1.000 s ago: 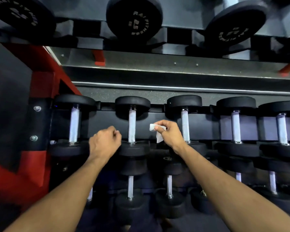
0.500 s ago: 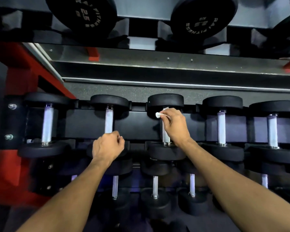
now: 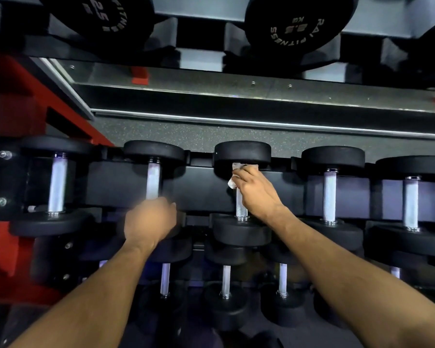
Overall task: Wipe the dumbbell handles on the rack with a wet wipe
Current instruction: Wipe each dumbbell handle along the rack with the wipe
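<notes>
Here, the right hand (image 3: 255,194) pinched the wet wipe (image 3: 236,175) round the top of an upright handle (image 3: 241,208), its length running below; the left hand (image 3: 148,221), fisted, held nothing visible.

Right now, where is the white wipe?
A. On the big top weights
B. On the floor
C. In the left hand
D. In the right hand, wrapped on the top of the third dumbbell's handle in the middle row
D: the right hand presses the wipe round the top of that handle, while the left hand holds no wipe.
</notes>
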Demonstrator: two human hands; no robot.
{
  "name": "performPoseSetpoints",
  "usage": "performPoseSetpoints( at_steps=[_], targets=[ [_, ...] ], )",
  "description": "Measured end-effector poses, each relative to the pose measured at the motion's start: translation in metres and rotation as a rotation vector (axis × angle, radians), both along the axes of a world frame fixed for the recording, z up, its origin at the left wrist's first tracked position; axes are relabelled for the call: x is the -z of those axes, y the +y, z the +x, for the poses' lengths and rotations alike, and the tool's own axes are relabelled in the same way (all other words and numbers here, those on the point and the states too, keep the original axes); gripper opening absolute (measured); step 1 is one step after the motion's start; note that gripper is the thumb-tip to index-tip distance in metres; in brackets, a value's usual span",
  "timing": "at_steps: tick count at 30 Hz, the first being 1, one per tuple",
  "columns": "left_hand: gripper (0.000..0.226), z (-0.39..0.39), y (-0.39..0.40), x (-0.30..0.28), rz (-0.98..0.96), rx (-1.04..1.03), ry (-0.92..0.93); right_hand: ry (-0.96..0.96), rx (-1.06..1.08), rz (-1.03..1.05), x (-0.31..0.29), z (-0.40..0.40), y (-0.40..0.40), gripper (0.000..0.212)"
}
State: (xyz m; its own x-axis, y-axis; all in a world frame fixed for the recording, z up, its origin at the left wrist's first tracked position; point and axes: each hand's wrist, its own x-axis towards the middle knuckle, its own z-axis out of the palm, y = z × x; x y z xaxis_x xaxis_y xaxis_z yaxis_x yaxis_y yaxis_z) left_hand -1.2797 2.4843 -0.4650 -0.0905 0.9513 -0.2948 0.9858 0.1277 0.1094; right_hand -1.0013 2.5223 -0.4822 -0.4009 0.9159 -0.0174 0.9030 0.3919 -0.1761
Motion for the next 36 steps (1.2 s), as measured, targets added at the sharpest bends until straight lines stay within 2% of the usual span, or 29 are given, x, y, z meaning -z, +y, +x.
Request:
performPoseSetpoints(
  at_steps=[2, 6, 8, 13, 16, 20, 26, 30, 32, 36],
  targets=[
    [0.039, 0.002, -0.001, 0.0, 0.013, 0.007, 0.029, -0.014, -0.032, -0.05, 0.002, 0.001, -0.008, 0.037],
    [0.04, 0.006, 0.002, 0.002, -0.026, -0.008, 0.032, -0.021, -0.194, -0.15, -0.002, 0.002, -0.019, 0.024],
    [0.045, 0.007, 0.002, 0.003, -0.029, -0.039, 0.012, -0.081, -0.234, -0.233, -0.006, 0.003, -0.006, 0.027],
    [0.052, 0.009, 0.002, 0.003, -0.011, -0.07, 0.03, -0.192, -0.246, -0.199, -0.012, 0.008, 0.021, 0.038],
    [0.052, 0.011, 0.002, 0.001, 0.006, -0.063, 0.043, -0.204, -0.266, -0.257, -0.006, 0.004, 0.005, 0.023],
    [0.053, 0.012, 0.002, 0.002, 0.01, -0.058, 0.059, -0.276, -0.421, -0.408, -0.003, -0.001, -0.004, 0.01],
    [0.054, 0.012, 0.001, 0.003, 0.031, -0.057, 0.073, -0.19, -0.259, -0.235, -0.009, 0.011, 0.023, 0.021],
    [0.052, 0.012, 0.002, 0.002, 0.023, -0.051, 0.076, -0.195, -0.339, -0.386, -0.012, 0.011, -0.011, 0.033],
    [0.052, 0.012, 0.001, 0.002, 0.022, -0.05, 0.078, -0.155, -0.428, -0.394, -0.013, 0.013, -0.014, 0.027],
    [0.051, 0.013, 0.001, 0.003, 0.028, -0.047, 0.078, -0.101, -0.257, -0.288, -0.019, 0.018, 0.012, 0.031]
  ],
)
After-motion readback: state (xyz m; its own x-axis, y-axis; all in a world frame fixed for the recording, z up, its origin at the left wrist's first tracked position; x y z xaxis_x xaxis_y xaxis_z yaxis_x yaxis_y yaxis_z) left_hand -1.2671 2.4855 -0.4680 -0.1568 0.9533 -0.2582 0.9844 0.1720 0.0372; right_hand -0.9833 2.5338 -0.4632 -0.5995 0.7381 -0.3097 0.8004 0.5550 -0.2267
